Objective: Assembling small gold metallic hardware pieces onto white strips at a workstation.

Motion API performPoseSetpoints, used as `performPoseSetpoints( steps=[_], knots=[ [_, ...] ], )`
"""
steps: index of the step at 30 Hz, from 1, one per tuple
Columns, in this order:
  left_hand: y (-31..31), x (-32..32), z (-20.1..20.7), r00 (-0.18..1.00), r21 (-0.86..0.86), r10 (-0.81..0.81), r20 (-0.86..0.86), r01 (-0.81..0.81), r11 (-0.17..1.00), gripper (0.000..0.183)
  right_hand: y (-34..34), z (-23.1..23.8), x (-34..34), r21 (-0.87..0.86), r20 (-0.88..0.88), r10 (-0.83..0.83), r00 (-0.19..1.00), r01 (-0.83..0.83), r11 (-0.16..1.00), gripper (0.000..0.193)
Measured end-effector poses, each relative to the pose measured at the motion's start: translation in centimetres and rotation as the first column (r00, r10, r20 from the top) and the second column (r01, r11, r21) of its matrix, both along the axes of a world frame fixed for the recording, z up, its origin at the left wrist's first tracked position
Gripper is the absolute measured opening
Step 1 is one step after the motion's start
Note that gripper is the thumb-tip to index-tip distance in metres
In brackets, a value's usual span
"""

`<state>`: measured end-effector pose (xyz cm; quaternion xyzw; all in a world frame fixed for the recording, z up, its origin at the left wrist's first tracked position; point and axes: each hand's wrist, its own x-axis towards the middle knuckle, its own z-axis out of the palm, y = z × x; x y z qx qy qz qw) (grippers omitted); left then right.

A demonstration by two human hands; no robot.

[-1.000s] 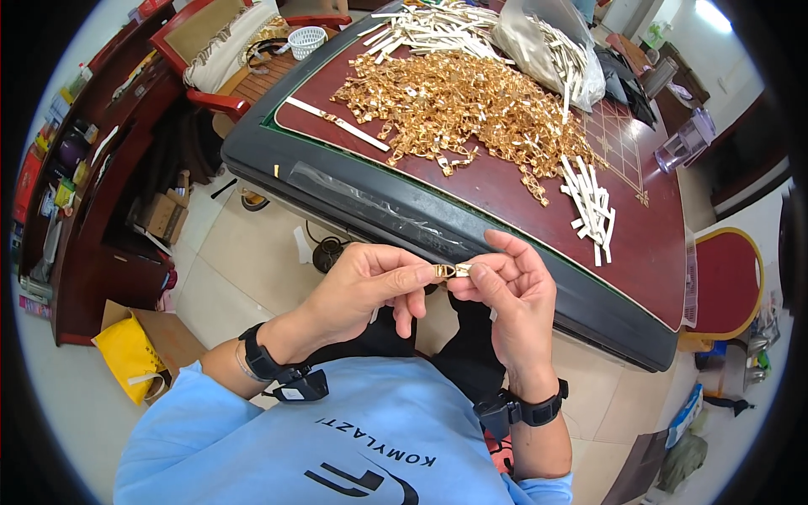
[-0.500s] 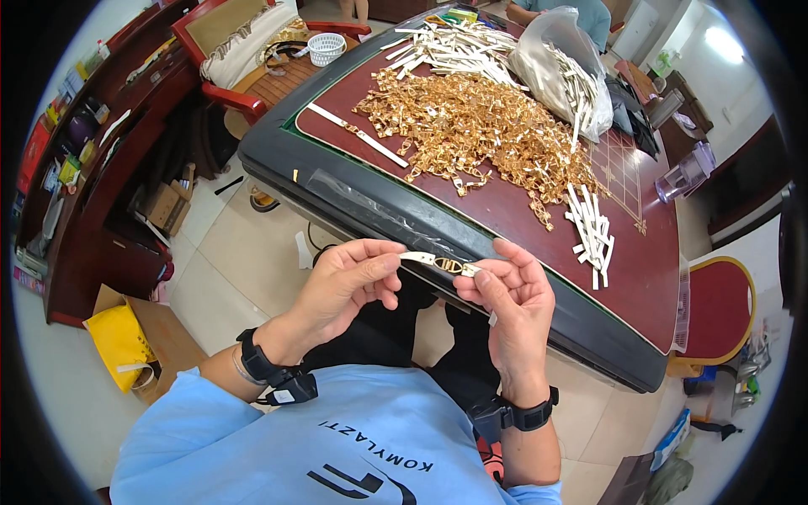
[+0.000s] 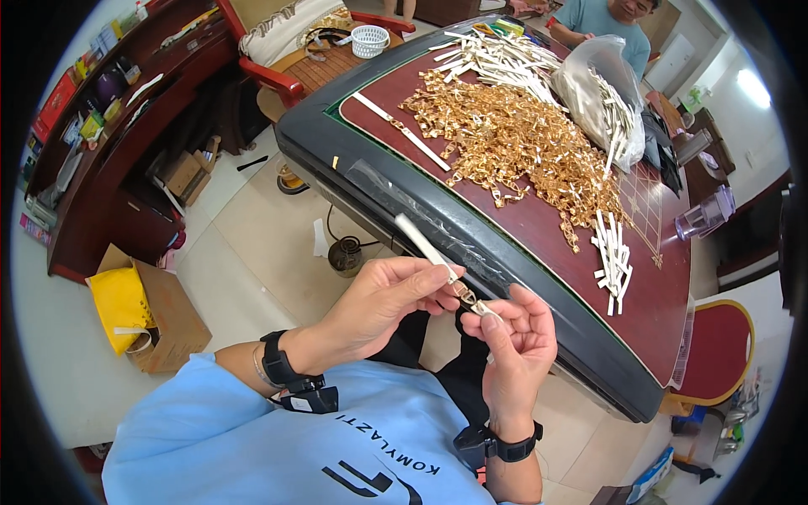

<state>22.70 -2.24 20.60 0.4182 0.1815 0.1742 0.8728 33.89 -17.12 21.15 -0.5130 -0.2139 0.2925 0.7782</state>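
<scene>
Between my two hands is a white strap [image 3: 418,237] with a gold chain-like buckle [image 3: 464,293] in its middle. My left hand [image 3: 391,305] pinches the strap just beside the buckle, and the strap's long end sticks up past the fingers. On the buckle's other side, my right hand [image 3: 512,338] has the short white end between thumb and fingers. Beyond them, a heap of gold buckles [image 3: 513,139] covers the middle of the dark red tabletop [image 3: 379,94]. Another white strap with a gold buckle [image 3: 397,124] lies along the table's near left side.
White strips [image 3: 497,63] are heaped at the far side, with a smaller bunch [image 3: 613,263] at the right. A clear plastic bag [image 3: 589,93] holds more strips. Opposite sits a person in a blue-green shirt [image 3: 614,25]. A cardboard box [image 3: 177,324] stands at the floor's left.
The strap has swung from nearly level to slanting, its left end now raised. My left hand has moved right, gripping closer to the buckle. The view has shifted, revealing more of the person opposite.
</scene>
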Motion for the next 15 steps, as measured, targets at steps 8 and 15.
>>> performPoseSetpoints(
  steps=[8,15],
  knots=[
    [-0.4,-0.3,0.3,0.996,-0.077,-0.007,0.089,0.014,0.997,0.027,-1.5,0.2,0.5,-0.057,0.027,0.07,0.997,-0.068,0.996,0.03],
    [-1.4,0.1,1.4,0.999,0.1,0.024,0.028,-0.026,0.995,0.024,-0.7,3.3,0.2,-0.269,0.539,0.106,0.836,0.052,0.962,0.021]
  ],
)
